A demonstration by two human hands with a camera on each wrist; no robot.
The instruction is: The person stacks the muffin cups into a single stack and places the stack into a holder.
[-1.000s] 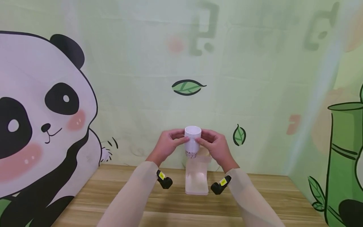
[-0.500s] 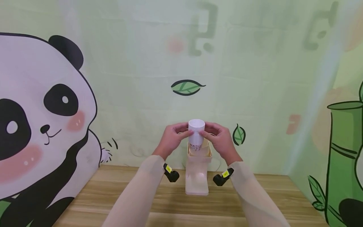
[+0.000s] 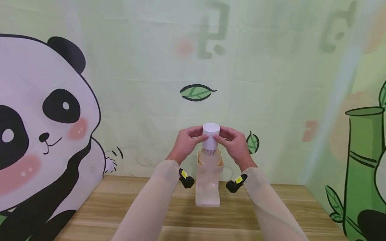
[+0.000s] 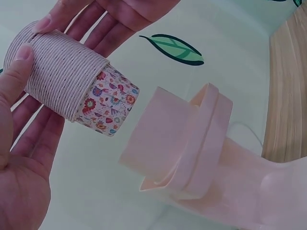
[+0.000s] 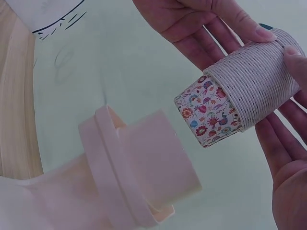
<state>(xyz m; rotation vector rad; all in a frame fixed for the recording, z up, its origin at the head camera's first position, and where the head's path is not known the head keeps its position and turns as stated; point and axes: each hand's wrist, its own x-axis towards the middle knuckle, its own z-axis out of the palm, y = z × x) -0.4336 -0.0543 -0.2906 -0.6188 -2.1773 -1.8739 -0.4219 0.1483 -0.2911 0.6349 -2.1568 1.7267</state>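
Observation:
A nested stack of white paper cups is held upright in the air between both hands, its rim up. The lowest cup shows a colourful flower print. My left hand grips the stack from the left, thumb in front and fingers behind. From the right side my right hand grips it the same way. Just below stands a pale pink dispenser with a round tube at its top. A small gap separates the stack's bottom from the tube in both wrist views.
The dispenser stands on a wood-grain table near the back wall. A thin cord shows behind it. A printed cloth backdrop with a panda and bamboo closes off the back and sides.
Both hands have raised the cup stack and shifted it slightly right, from in front of the dispenser's top to above its tube. The dispenser has stayed in place.

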